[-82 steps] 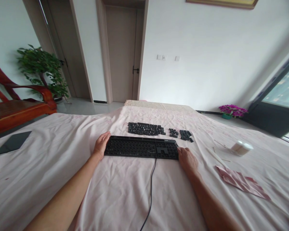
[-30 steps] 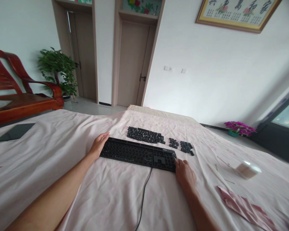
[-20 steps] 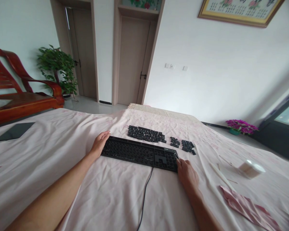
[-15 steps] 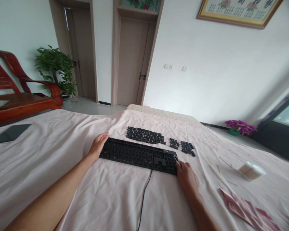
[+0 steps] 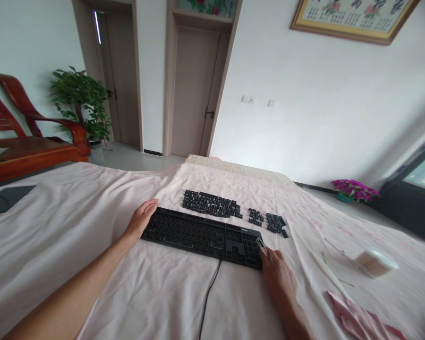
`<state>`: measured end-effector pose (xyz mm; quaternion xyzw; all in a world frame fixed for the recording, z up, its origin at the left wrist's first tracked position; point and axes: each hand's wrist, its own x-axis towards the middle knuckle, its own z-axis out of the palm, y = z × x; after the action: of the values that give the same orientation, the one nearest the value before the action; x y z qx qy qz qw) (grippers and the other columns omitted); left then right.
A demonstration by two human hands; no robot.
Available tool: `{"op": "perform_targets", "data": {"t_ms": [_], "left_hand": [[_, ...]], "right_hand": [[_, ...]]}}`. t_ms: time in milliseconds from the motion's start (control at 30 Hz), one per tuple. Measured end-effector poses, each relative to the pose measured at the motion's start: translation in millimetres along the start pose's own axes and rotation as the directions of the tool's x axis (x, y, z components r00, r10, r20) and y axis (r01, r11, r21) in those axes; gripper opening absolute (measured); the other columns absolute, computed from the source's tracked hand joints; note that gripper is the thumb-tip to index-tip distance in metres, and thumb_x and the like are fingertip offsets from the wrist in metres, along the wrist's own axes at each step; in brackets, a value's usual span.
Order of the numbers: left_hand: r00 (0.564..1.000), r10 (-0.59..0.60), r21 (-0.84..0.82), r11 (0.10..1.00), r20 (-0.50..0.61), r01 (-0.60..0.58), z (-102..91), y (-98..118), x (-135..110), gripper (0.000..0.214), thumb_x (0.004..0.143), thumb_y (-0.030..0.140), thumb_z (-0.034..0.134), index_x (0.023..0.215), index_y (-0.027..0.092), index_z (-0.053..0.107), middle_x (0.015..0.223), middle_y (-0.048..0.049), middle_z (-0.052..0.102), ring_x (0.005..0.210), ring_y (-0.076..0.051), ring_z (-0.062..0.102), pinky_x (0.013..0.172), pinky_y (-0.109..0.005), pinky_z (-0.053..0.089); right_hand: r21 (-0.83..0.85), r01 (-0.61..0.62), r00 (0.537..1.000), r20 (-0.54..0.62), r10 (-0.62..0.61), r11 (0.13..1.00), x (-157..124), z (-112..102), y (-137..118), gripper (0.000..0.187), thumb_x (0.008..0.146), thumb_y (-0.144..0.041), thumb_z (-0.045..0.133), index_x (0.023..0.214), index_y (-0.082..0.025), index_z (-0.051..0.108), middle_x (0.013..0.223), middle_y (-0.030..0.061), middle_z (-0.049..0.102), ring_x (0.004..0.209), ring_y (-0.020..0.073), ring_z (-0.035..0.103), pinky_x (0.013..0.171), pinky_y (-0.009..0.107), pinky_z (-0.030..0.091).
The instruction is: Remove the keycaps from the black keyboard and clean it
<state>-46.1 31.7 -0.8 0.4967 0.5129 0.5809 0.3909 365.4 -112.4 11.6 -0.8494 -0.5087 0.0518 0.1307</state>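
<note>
White wall (image 5: 290,66) behind a pale pink cloth (image 5: 156,302) bears a framed panel (image 5: 354,21) of cropped Chinese characters, the rightmost 家, out of view a few seconds ago. A black keyboard (image 5: 198,238), key sockets bare, lies on the cloth, loose keycaps (image 5: 208,204) just beyond. The left hand (image 5: 140,219) grips its left end; at its right end, the right hand (image 5: 279,276) pinches a wire tool (image 5: 263,248). Its pale label (image 5: 245,230) is illegible.

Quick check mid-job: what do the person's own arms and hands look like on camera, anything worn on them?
Both the slender, tapering left forearm and right forearm are bare, with no sleeve in frame. The bare left hand and bare right hand wear no gloves. I see no watch or bracelet; small markings are too fine to tell.
</note>
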Motion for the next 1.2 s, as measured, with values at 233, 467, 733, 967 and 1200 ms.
{"op": "perform_targets", "data": {"t_ms": [233, 467, 733, 967, 1200], "left_hand": [[1.0, -0.008, -0.001, 1.0, 0.015, 0.008, 2.4, 1.9, 0.2, 0.044, 0.075, 0.047, 0.064, 0.109, 0.021, 0.064, 0.121, -0.0078, 0.064, 0.121, -0.026, 0.052, 0.108, -0.036, 0.034], [0.999, -0.005, 0.003, 1.0, 0.032, 0.005, -0.1, -3.9, 2.6, 0.041, 0.077, 0.046, 0.063, 0.111, 0.023, 0.063, 0.124, -0.0068, 0.062, 0.123, -0.025, 0.05, 0.109, -0.036, 0.033], [1.0, 0.0, 0.001, 1.0, 0.03, 0.0, -2.0, -4.1, 0.5, 0.041, 0.078, 0.047, 0.061, 0.111, 0.022, 0.063, 0.123, -0.0076, 0.062, 0.121, -0.025, 0.051, 0.108, -0.036, 0.034], [0.996, -0.017, -0.052, 0.998, 0.089, 0.022, -4.5, -4.4, 0.9, 0.045, 0.079, 0.045, 0.062, 0.115, 0.019, 0.06, 0.125, -0.0095, 0.061, 0.122, -0.023, 0.052, 0.109, -0.035, 0.033], [0.984, 0.001, -0.056, 0.998, 0.177, 0.009, -4.6, -7.9, -0.4, 0.053, 0.079, 0.047, 0.061, 0.121, 0.015, 0.055, 0.133, -0.0134, 0.054, 0.126, -0.024, 0.047, 0.111, -0.037, 0.029]], "right_hand": [[-0.024, 0.003, 1.0, -0.001, -0.003, 1.0, 0.8, 2.1, 3.4, 0.046, 0.095, -0.053, 0.022, 0.113, -0.031, 0.058, 0.113, 0.0056, 0.059, 0.093, 0.0219, 0.063, 0.065, 0.028, 0.042], [-0.017, -0.025, 1.0, -0.004, 0.025, 1.0, 2.1, 3.4, 1.1, 0.046, 0.094, -0.053, 0.022, 0.118, -0.032, 0.056, 0.116, 0.0054, 0.057, 0.093, 0.0226, 0.062, 0.066, 0.029, 0.041], [0.0, -0.013, 1.0, -0.019, 0.013, 1.0, 1.4, 3.7, -0.1, 0.045, 0.094, -0.053, 0.024, 0.119, -0.031, 0.055, 0.116, 0.0053, 0.057, 0.095, 0.023, 0.061, 0.069, 0.03, 0.04], [0.002, -0.027, 1.0, -0.017, 0.027, 1.0, 0.1, 0.7, -4.0, 0.044, 0.095, -0.052, 0.026, 0.119, -0.031, 0.057, 0.115, 0.0046, 0.058, 0.095, 0.0208, 0.06, 0.068, 0.029, 0.039], [-0.013, -0.017, 0.997, -0.07, 0.016, 1.0, -1.0, 1.9, -6.4, 0.046, 0.096, -0.05, 0.024, 0.116, -0.029, 0.059, 0.11, 0.0051, 0.058, 0.094, 0.0196, 0.061, 0.065, 0.027, 0.038]]}}
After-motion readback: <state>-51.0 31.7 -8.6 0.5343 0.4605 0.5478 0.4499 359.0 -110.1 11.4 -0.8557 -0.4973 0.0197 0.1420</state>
